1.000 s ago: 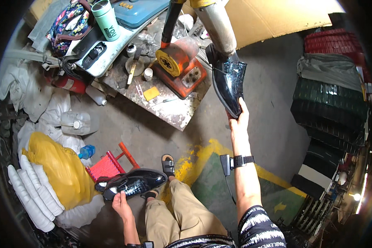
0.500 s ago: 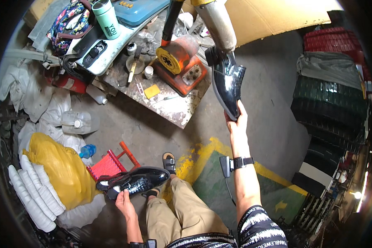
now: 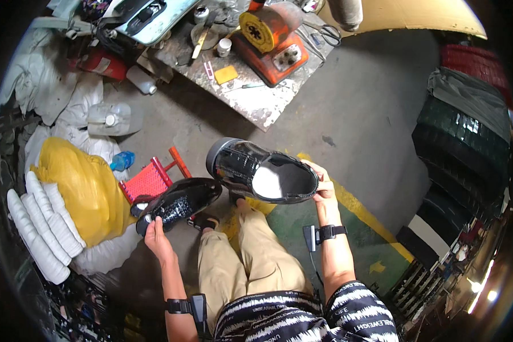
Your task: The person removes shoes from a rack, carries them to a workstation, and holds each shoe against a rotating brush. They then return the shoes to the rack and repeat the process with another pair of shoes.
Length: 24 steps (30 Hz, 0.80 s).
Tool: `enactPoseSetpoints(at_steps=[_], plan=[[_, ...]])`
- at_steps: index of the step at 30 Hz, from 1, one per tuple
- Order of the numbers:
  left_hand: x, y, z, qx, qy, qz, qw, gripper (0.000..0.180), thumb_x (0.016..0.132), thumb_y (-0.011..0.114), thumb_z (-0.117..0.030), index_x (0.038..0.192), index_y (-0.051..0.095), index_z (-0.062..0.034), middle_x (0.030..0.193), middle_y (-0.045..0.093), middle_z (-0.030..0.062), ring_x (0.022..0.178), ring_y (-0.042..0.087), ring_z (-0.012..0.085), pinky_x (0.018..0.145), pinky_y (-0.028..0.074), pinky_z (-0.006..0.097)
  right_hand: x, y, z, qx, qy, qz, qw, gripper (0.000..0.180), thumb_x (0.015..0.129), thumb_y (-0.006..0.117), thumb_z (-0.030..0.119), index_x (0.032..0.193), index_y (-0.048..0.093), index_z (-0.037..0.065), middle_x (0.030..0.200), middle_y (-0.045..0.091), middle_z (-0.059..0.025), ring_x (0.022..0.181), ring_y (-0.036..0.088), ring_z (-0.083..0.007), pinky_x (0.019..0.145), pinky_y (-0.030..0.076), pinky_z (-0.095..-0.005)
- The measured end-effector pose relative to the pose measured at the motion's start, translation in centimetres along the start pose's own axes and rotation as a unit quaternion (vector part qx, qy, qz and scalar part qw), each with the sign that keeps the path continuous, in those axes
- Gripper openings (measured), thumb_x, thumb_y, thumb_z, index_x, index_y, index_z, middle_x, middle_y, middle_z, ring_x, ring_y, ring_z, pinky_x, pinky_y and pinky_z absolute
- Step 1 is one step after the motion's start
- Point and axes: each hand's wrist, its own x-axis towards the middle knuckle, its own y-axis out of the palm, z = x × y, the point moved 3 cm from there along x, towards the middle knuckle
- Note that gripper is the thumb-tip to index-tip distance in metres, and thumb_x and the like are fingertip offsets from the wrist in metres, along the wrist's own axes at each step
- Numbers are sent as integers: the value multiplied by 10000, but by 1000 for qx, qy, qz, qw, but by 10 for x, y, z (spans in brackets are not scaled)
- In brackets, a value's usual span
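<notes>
In my left hand (image 3: 158, 235) is a glossy black shoe (image 3: 183, 200), gripped at its heel end, with its toe pointing right. My right hand (image 3: 324, 187) is closed on the heel end of a second glossy black shoe (image 3: 238, 166). That one lies level in the air, toe to the left, its opening and pale insole turned up towards me. The two toes come close together above my legs; whether they touch I cannot tell. Part of the heel of the left shoe is covered by my fingers.
Ahead stands a worn workbench (image 3: 256, 108) with an orange machine (image 3: 273, 54), a white jar (image 3: 224, 47) and a yellow block (image 3: 226, 74). A metal tube (image 3: 346, 14) hangs beyond. Left are a red stool (image 3: 147, 181) and yellow sack (image 3: 77, 182); right, stacked dark crates (image 3: 450, 134).
My right hand has brought its shoe down and back from the metal tube, turning it from upright to level. The left shoe has risen slightly. The view has shifted, so the bench appears higher.
</notes>
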Motion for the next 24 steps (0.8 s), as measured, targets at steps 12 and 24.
enactPoseSetpoints(at_steps=[12,24], plan=[[9,-32,-15,-109,20,-43,993,188,847,552,-124,980,581,5,920,591,19,815,519,77,727,390,212,13,69,0,-228,177,82,954,721,487,754,47,1162,510,-23,1083,583,-116,1012,542,-194,935,377,-295],[-24,-61,9,73,107,155,979,215,841,538,-94,1027,524,13,886,626,109,836,596,145,741,455,265,-16,206,-136,-365,273,203,867,1017,595,736,-68,1382,131,155,1109,521,-145,1012,510,-203,868,403,-297]])
